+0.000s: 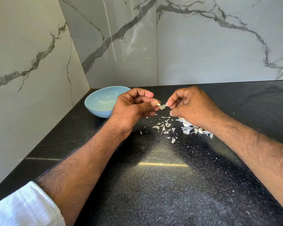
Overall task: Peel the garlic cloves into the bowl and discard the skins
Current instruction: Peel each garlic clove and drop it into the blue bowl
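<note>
My left hand (134,106) pinches a small garlic clove (158,103) between thumb and fingers, above the black counter. My right hand (188,105) pinches a strip of papery skin (163,106) that still hangs from the clove. A light blue bowl (95,108) sits just left of my left hand, near the wall corner; a small yellowish bit lies inside it by the near rim. A pile of unpeeled cloves and skins (191,128) lies under my right wrist, partly hidden by it. Loose skin flakes (164,128) are scattered below my hands.
The black speckled counter (153,185) runs from the marble walls toward me, with a bright glare patch in its middle. Marble walls meet in a corner behind the bowl. A white sleeve (23,207) covers my left upper forearm.
</note>
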Demonstrator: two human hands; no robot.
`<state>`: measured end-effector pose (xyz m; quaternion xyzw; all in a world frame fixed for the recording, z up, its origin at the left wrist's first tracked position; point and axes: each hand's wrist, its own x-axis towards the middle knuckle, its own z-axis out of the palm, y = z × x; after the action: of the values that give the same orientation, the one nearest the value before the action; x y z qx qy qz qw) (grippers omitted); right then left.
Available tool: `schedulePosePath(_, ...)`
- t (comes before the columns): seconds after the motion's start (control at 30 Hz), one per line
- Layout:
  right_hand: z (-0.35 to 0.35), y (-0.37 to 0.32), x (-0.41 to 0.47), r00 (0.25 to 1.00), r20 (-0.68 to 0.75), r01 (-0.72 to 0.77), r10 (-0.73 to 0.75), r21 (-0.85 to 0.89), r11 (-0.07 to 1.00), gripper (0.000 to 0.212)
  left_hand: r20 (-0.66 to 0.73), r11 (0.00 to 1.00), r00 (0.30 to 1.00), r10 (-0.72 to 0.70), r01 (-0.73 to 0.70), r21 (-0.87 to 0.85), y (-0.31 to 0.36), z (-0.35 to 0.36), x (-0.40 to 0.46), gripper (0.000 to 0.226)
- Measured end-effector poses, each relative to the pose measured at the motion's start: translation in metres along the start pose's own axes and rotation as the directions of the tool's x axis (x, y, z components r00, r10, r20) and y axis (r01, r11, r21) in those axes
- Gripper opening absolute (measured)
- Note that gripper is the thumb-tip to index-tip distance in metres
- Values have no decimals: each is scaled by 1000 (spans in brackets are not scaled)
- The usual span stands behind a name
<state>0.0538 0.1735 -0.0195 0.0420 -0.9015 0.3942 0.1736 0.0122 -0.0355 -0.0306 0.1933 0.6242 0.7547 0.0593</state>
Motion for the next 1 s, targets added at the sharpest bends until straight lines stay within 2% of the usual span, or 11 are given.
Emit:
schedulePosePath(0.03,1,-1,0,999,38,15,-16,21,1000,22,-7,1000,1000,3,-3,4,0,0,0,28)
schedulePosePath(0.1,4,-3,-2,997,68,25,-32,93,995,5,-25,1000,1000,13,-12,10,0,-1,0,27)
schedulePosePath(0.17,6,-4,-2,998,43,36,-41,103,994,19,-40,1000,999,18,-18,17,0,-1,0,26)
schedulePosePath(0.23,6,-5,-3,998,-16,66,-66,0,998,26,-47,1000,999,12,-12,10,0,0,0,25)
schedulePosePath(0.3,4,-6,-3,996,-46,75,-75,-6,997,17,-41,1000,999,-3,2,-9,-1,0,1,24)
schedulePosePath(0.37,4,-7,-4,997,-22,81,-79,110,991,13,-23,999,1000,-16,15,-29,-3,-1,2,24)
schedulePosePath(0.43,5,-8,-6,989,-34,147,-144,150,978,10,-5,999,1000,-22,22,-50,-4,-1,2,22)
schedulePosePath(0.5,5,-11,-8,976,-52,217,-213,111,970,6,6,998,1000,-26,27,-63,-5,-1,1,20)
schedulePosePath(0.77,7,-11,-10,954,-77,293,-291,14,956,5,23,998,999,-30,31,-47,-5,0,0,19)
schedulePosePath(0.9,8,-7,-9,948,-67,308,-311,-44,950,9,34,997,999,-6,4,72,-6,-1,0,13)
schedulePosePath(1.0,9,-6,-8,948,-68,308,-310,-48,950,10,35,995,999,11,-15,99,-7,0,0,13)
